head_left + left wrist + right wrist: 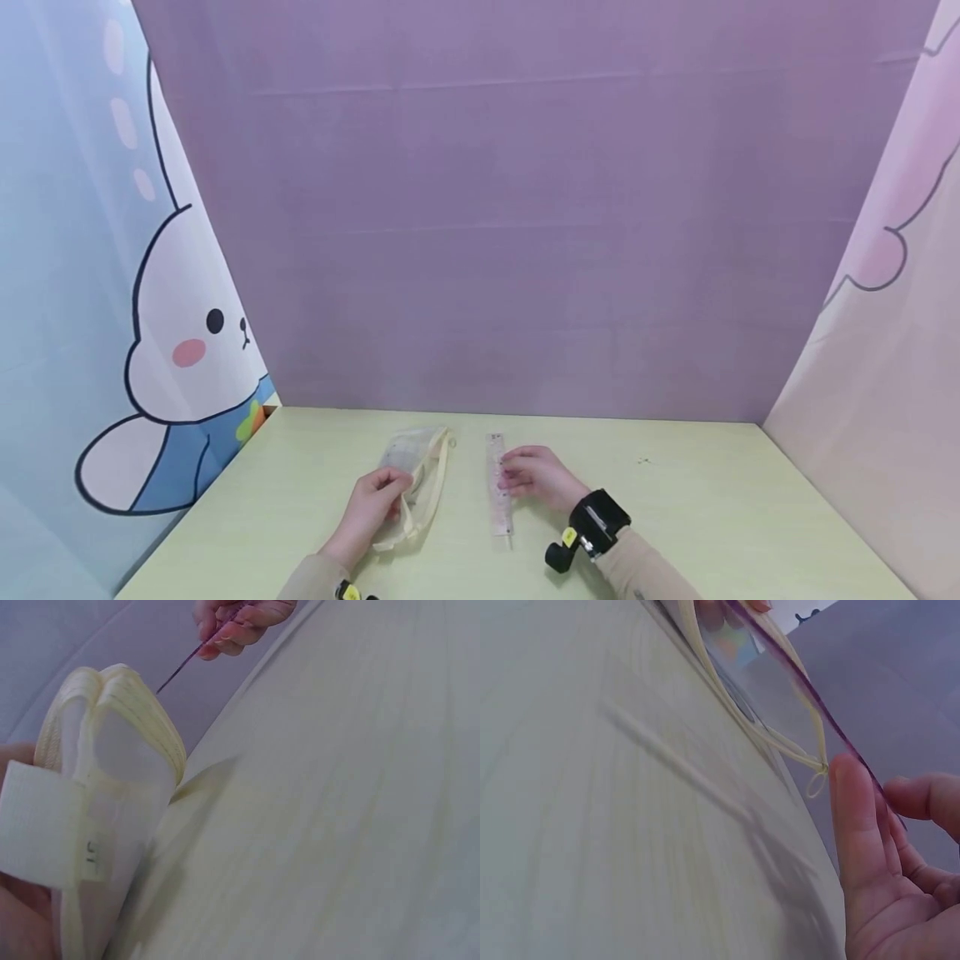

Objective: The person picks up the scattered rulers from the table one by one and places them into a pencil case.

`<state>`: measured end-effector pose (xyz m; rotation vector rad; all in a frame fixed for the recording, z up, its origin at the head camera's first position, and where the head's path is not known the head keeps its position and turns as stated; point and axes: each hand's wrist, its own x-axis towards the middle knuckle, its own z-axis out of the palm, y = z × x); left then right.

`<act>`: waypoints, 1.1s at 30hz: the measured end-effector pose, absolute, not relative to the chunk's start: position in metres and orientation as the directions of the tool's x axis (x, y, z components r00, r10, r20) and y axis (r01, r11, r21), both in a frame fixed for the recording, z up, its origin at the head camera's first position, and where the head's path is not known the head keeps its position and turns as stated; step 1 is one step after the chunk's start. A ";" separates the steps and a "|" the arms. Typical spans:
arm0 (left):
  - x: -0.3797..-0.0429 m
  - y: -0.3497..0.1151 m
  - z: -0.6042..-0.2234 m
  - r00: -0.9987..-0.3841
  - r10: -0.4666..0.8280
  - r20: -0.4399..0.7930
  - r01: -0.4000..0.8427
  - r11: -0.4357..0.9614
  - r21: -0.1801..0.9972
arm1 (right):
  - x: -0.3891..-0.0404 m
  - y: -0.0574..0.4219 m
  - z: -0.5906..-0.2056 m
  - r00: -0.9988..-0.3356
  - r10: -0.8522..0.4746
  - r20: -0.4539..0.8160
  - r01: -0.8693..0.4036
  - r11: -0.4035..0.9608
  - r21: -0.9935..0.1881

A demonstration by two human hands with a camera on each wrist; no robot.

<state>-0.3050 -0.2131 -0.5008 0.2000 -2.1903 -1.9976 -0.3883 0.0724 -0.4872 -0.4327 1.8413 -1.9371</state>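
Observation:
My left hand (371, 508) grips the side of a see-through zip pouch (405, 447) with cream edging. Its zipped mouth gapes toward the right, as the left wrist view of the pouch (131, 761) also shows. To the right of the pouch, my right hand (543, 477) pinches a clear ruler (495, 492) by its long edge, thumb on one face and fingers on the other. In the right wrist view the ruler (832, 727) is nearly edge-on, a thin purple line raised over the table. Its far end overlaps the pouch's open rim (765, 735) there.
The pale wood-grain table (720, 517) ends at a purple backdrop (525, 250). Small greenish specks (643, 461) lie on the table right of my right hand. A curtain with a cartoon rabbit (195, 333) hangs on the left, a pink one (885, 400) on the right.

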 end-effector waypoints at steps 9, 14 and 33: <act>-0.304 -0.215 -0.500 -0.975 -0.217 0.036 0.016 0.091 0.996 | -0.390 0.052 -0.487 -0.849 -0.517 -0.105 0.114 0.015 -0.993; -0.304 -0.215 -0.499 -0.975 -0.219 0.030 0.011 0.086 0.996 | -0.392 0.041 -0.486 -0.846 -0.521 -0.117 0.123 0.024 -0.992; -0.304 -0.215 -0.499 -0.975 -0.220 0.041 0.028 0.063 0.998 | -0.397 0.009 -0.476 -0.861 -0.490 -0.135 0.117 0.067 -0.991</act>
